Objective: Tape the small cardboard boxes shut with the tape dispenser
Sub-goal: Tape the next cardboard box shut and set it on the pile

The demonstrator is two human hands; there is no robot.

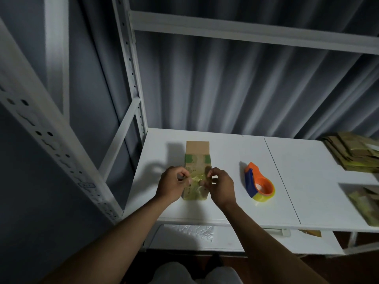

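**Both hands pinch tape over one box**

The left hand (173, 182) and right hand (220, 186) meet over a single small cardboard box (196, 171) that lies on the white counter (225, 201), toward its left side. The fingers (185, 174) of the left hand are curled, thumb and forefinger closed together on a strip of yellowish clear tape (196, 178) that spans the box. The right hand's fingers are curled too, pinching the other end of the same strip. Whether the tape is already stuck down under the hands cannot be told. The box's far flap stands open and plain brown; green patches mark both of its sides below that flap.

One tape dispenser (258, 184), orange and blue with a yellowish roll, lies on the counter just right of the right hand, touched by neither hand.

At the right edge of the counter sits one stack of flat cardboard pieces (352, 152); the count within it cannot be told. Nearer, a blurred heap of taped cardboard (365, 203) shows at the frame's edge.
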